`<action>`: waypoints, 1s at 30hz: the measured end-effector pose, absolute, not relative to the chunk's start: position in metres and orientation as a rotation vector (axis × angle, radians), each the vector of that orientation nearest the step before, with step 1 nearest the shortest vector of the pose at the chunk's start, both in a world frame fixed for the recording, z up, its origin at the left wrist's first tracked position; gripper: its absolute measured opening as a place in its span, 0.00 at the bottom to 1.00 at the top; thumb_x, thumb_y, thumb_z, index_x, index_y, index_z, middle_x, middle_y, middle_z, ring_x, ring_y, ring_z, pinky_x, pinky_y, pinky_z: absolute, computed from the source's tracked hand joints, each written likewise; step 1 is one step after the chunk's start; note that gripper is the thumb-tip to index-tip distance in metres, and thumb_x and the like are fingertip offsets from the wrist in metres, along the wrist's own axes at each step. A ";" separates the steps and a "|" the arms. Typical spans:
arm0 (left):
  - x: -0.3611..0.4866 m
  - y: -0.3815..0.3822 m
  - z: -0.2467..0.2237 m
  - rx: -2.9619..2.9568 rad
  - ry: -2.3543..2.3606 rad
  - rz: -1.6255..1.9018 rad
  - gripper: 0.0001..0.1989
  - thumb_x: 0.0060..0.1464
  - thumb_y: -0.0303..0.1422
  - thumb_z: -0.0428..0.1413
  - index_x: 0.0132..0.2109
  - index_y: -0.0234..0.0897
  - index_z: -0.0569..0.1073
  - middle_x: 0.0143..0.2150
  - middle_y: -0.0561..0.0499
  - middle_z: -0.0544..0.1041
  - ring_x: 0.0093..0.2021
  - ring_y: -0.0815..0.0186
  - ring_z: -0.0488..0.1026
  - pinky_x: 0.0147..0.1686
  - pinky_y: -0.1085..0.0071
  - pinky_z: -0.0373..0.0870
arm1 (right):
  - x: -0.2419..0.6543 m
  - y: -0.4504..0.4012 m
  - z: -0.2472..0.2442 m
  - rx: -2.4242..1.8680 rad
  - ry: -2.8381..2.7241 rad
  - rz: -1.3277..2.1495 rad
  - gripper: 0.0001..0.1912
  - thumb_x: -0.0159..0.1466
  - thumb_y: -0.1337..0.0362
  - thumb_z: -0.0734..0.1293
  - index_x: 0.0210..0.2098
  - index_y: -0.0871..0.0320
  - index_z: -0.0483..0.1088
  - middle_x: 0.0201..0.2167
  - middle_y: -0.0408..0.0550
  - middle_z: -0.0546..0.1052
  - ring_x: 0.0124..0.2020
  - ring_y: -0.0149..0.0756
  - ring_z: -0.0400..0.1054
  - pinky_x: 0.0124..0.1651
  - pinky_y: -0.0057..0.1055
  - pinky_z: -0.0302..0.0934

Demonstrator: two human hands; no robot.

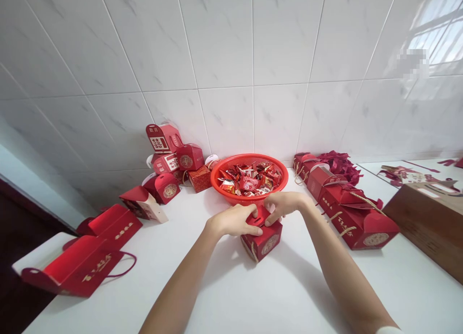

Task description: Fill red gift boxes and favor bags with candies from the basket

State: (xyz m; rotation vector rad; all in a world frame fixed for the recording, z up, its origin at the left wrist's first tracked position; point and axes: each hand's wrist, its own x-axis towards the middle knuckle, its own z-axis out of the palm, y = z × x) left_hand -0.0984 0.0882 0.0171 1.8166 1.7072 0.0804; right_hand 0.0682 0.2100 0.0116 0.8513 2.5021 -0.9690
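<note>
A small red gift box with a round gold emblem and a cord on its side stands upright on the white table, in front of the candy basket. My left hand is closed on the left part of its top, thumb and fingers at the slotted red flap. From the right, my right hand grips the top edge of the same box with bent fingers. Just behind the hands is a round red plastic basket full of wrapped candies.
Red boxes are stacked at the back left; larger open red boxes stand at the left edge. On the right are a row of red boxes, dark red ribbons and a cardboard box. A tiled wall rises behind.
</note>
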 end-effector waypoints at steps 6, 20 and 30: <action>-0.108 0.095 0.015 1.841 1.679 0.071 0.23 0.47 0.46 0.61 0.47 0.41 0.68 0.42 0.47 0.75 0.39 0.56 0.74 0.28 0.71 0.63 | 0.072 0.213 0.013 0.829 2.398 -1.234 0.31 0.43 0.44 0.78 0.34 0.61 0.68 0.25 0.43 0.75 0.25 0.34 0.73 0.30 0.28 0.64; -0.112 0.101 0.013 1.779 1.619 0.176 0.22 0.44 0.43 0.64 0.44 0.41 0.68 0.40 0.53 0.72 0.38 0.62 0.71 0.28 0.74 0.62 | 0.093 0.202 0.040 0.623 2.717 -1.809 0.17 0.52 0.58 0.74 0.37 0.60 0.70 0.20 0.38 0.72 0.23 0.29 0.65 0.29 0.27 0.59; -0.110 0.106 0.005 1.542 1.505 0.392 0.25 0.41 0.37 0.66 0.47 0.40 0.69 0.42 0.52 0.74 0.32 0.66 0.72 0.28 0.72 0.69 | 0.094 0.196 0.044 0.567 2.772 -1.864 0.17 0.57 0.53 0.73 0.36 0.60 0.73 0.30 0.44 0.76 0.31 0.31 0.69 0.36 0.29 0.63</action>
